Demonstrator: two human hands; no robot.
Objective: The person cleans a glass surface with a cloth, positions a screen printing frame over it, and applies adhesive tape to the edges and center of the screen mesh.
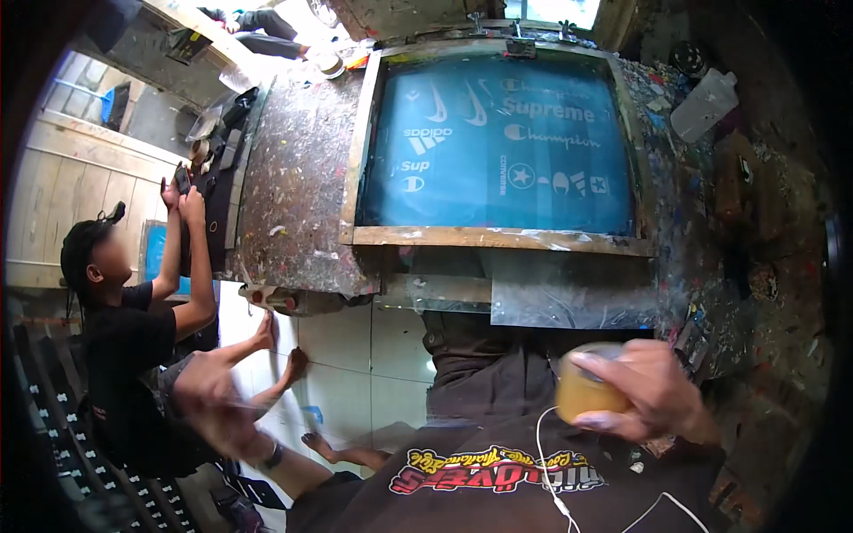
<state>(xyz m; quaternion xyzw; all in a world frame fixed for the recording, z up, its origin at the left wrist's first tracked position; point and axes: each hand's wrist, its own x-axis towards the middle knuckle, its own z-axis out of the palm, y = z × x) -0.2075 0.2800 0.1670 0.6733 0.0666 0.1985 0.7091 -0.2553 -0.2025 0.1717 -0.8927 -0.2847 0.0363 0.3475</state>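
Observation:
My right hand is closed around a roll of yellowish-brown tape, held above my lap at the lower right. Out to the lower left is my left hand, smeared by motion, with a dark band at its wrist; its fingers do not show clearly. In front of me a wooden-framed printing screen lies on the table, its blue mesh bearing pale logo and lettering shapes. Metal clamps sit at its far edge. A clear plastic sheet hangs at the near table edge, below the frame.
The worktable is stained with paint. A translucent bottle lies at the far right. On the left a seated person in black holds a phone. A white cord crosses my dark shirt. Bare feet show on the tiled floor.

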